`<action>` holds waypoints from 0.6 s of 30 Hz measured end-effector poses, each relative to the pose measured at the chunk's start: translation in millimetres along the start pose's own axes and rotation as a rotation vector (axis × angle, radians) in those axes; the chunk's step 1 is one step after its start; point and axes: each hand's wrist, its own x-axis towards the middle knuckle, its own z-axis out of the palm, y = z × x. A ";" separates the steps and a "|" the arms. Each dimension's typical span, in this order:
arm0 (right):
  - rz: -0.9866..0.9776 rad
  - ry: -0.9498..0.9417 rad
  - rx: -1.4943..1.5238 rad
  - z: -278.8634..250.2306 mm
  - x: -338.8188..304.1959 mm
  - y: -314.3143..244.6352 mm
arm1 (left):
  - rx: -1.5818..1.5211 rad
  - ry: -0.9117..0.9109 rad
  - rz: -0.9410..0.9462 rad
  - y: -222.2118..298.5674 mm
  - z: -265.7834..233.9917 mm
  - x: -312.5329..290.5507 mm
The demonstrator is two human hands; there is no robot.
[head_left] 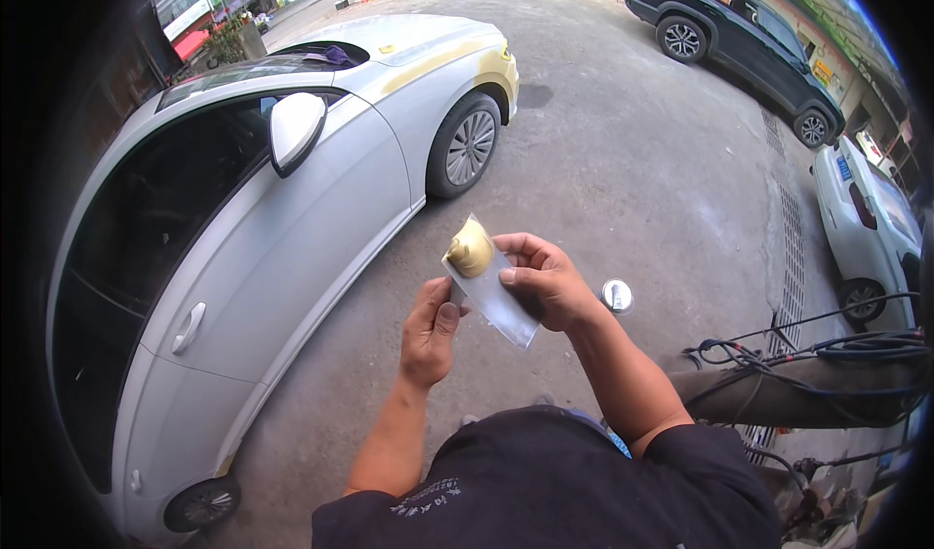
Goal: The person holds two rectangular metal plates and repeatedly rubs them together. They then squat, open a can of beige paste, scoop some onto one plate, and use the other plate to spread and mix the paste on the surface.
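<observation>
In the head view my right hand [547, 282] grips a flat grey metal spreader blade [496, 301] that carries a blob of yellowish filler paste [471, 250] at its upper end. My left hand [429, 330] is closed on a second tool whose end touches the lower left edge of that blade; most of that tool is hidden in the fist. Both hands are held over the concrete ground, just right of a white car [282, 218].
The white car fills the left side, with yellowish filler patches on its front fender [438, 61]. A small round tin [617, 296] lies on the ground. Black hoses [827, 350] run at the right. A dark car [739, 34] and another white car [866, 223] stand at the right.
</observation>
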 end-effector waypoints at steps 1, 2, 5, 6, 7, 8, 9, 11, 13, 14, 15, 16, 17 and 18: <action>-0.071 -0.010 0.055 1.1 -0.3 -7.7 | 0.089 -0.071 0.076 -0.1 -4.6 3.2; -0.109 -0.010 -0.011 1.2 2.8 -18.3 | -0.121 -0.045 -0.085 1.5 -8.8 2.7; -0.230 -0.172 -0.067 4.6 -1.0 -50.6 | -0.727 -0.034 -0.409 6.3 -22.9 1.9; -0.293 -0.223 -0.224 8.8 -1.4 -53.1 | -0.853 -0.113 -0.420 5.9 -24.5 0.6; -0.410 -0.317 -0.361 11.6 -3.1 -56.3 | -0.991 -0.183 -0.420 4.8 -25.5 -1.0; -0.528 -0.408 -0.494 15.1 -5.8 -54.4 | -1.135 -0.255 -0.412 3.6 -26.6 -2.7; -0.527 -0.483 -0.703 16.0 -6.4 -54.0 | -1.266 -0.314 -0.408 1.5 -25.2 -4.6; -0.407 -0.549 -0.744 16.1 -7.4 -45.9 | -1.304 -0.393 -0.401 -1.7 -23.7 -6.1; -0.378 -0.487 -0.811 10.9 -5.1 -39.3 | -1.333 -0.426 -0.384 -2.2 -20.1 -6.7; -0.341 -0.442 -0.895 7.9 -2.6 -37.4 | -1.336 -0.405 -0.382 -0.8 -17.9 -6.1; -0.317 -0.392 -0.968 5.5 0.4 -36.8 | -1.340 -0.385 -0.381 1.7 -15.3 -5.5; -0.332 -0.277 -1.133 5.0 3.4 -35.7 | -1.358 -0.384 -0.374 4.6 -12.1 -4.0; -0.357 -0.154 -1.287 6.9 5.0 -33.8 | -1.245 -0.265 -0.355 7.4 -8.6 -2.6; -0.302 0.009 -1.465 10.4 6.2 -31.8 | -1.147 -0.164 -0.325 9.4 -4.6 -0.3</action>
